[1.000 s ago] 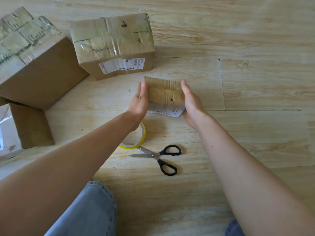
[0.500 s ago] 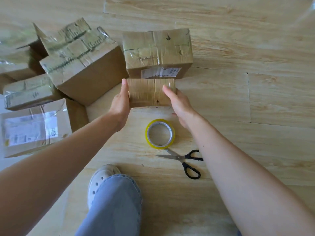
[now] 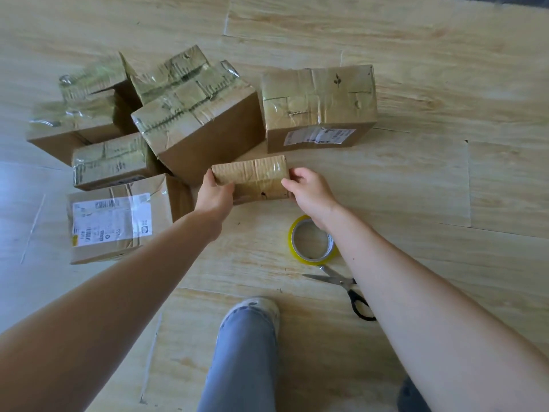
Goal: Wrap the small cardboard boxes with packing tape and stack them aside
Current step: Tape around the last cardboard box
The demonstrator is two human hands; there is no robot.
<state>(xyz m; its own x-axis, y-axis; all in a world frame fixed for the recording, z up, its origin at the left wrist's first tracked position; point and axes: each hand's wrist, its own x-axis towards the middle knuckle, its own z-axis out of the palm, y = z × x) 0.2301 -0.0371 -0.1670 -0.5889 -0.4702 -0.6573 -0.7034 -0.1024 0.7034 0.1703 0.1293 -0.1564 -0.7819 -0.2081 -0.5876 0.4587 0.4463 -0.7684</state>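
A small taped cardboard box point(image 3: 255, 179) lies between my hands, low over the wooden floor in front of the bigger boxes. My left hand point(image 3: 215, 195) grips its left end and my right hand point(image 3: 309, 191) holds its right end with curled fingers. A yellow-rimmed roll of clear packing tape point(image 3: 312, 240) lies on the floor just under my right wrist. Black-handled scissors point(image 3: 344, 288) lie beside the roll, partly hidden by my right forearm.
Several taped cardboard boxes crowd the floor at left and behind: a large tilted one point(image 3: 199, 123), one with a label point(image 3: 319, 108) at back right, a flat labelled parcel point(image 3: 116, 218) at left. My jeans leg and pale shoe point(image 3: 252, 328) stretch forward below.
The view has swung left, showing more boxes. My hands have carried the small box down and left toward the group, and the fingers now curl round its ends.
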